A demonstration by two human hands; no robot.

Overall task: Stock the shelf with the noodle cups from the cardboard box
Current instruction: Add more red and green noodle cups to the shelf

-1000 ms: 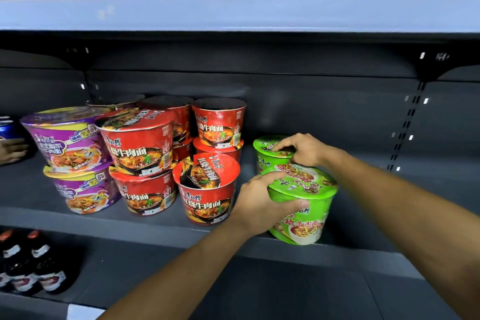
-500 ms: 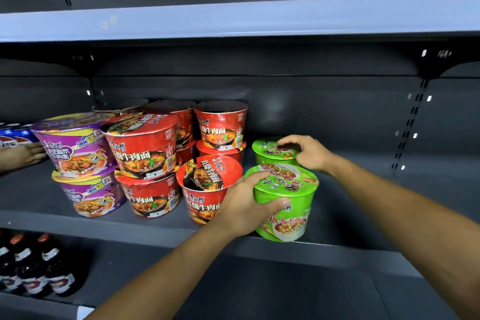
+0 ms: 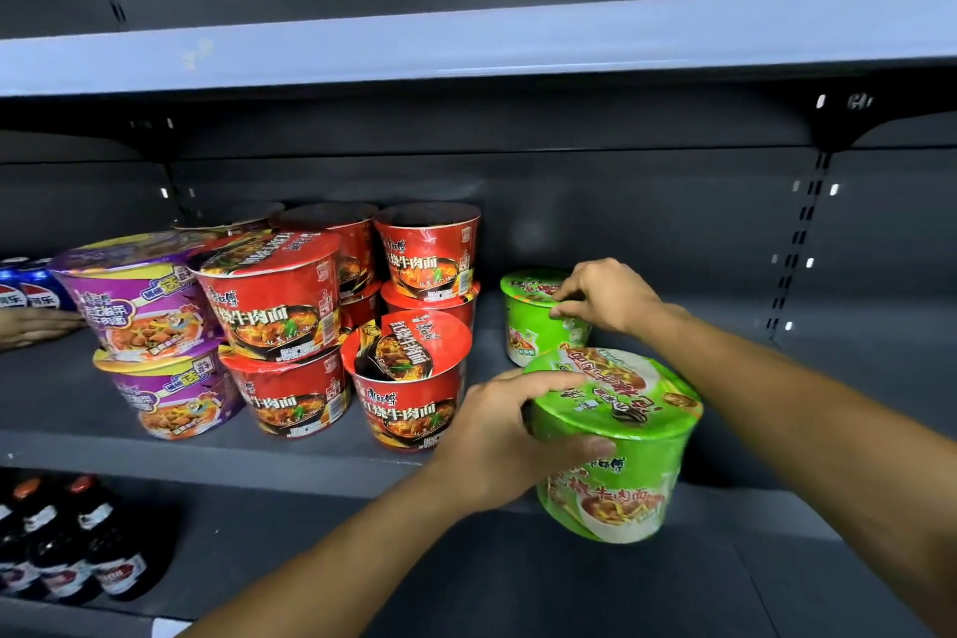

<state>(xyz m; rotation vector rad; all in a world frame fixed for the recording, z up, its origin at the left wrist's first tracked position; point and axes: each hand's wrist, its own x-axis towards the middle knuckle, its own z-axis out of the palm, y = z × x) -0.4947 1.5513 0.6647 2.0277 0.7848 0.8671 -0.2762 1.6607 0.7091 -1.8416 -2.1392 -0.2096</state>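
Left hand [image 3: 497,435] wraps the front green noodle cup [image 3: 616,440], thumb on its side, fingers over the lid rim; the cup overhangs the shelf's front edge [image 3: 259,461]. Right hand [image 3: 603,295] pinches the lid rim of the rear green cup [image 3: 533,321], standing deeper on the shelf. Red cups [image 3: 409,378] sit just left; bare shelf runs wide to the right.

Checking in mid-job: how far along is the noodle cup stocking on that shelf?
Done: purple cups and red cups stand stacked at the left of the shelf. In hand: the left hand grips a front green cup at the shelf's front edge; the right hand holds the rim of a rear green cup. Left: seating the front cup. The box is out of view, so remaining stock is unknown.
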